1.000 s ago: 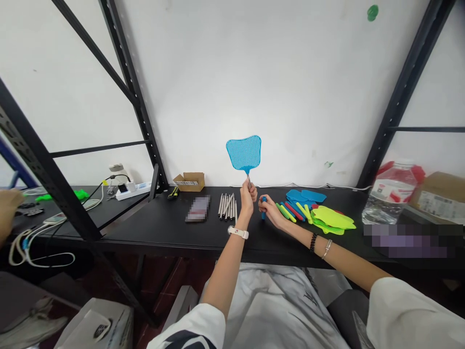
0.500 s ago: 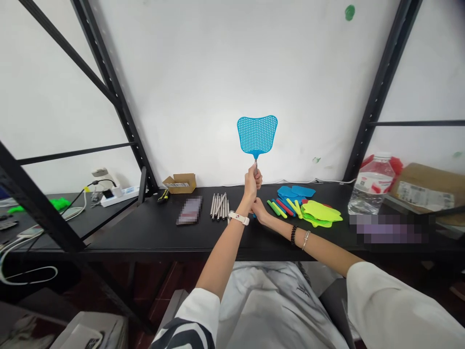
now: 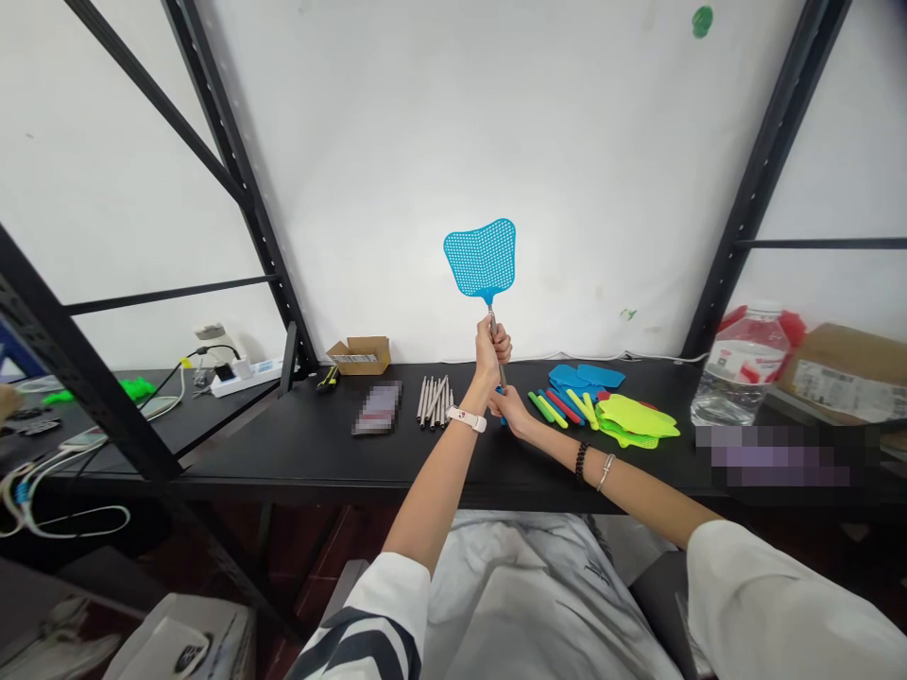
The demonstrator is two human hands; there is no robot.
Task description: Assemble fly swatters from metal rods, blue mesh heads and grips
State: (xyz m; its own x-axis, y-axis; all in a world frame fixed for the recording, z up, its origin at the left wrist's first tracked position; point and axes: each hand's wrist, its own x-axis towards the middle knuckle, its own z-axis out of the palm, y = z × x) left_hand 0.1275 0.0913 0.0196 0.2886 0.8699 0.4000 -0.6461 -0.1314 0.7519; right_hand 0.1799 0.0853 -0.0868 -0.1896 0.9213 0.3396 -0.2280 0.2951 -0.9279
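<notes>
My left hand [image 3: 491,348] is closed round the metal rod of a blue fly swatter [image 3: 481,257], holding it upright above the black shelf [image 3: 298,444]. Just below it, my right hand [image 3: 508,408] grips a blue handle piece at the rod's lower end. Several loose metal rods [image 3: 434,400] lie on the shelf to the left of my hands. To the right lie coloured handles [image 3: 559,408], blue swatter heads [image 3: 590,376] and yellow-green swatter heads [image 3: 636,417].
A small cardboard box [image 3: 360,354] stands at the back near a black rack post [image 3: 241,189]. A water bottle [image 3: 744,366] and a brown box [image 3: 840,376] are at the right. A power strip [image 3: 241,370] and cables lie on the left table.
My right hand moved from beside the left hand to under it, bringing the blue handle onto the rod's lower end. The swatter rose higher and tilted slightly.
</notes>
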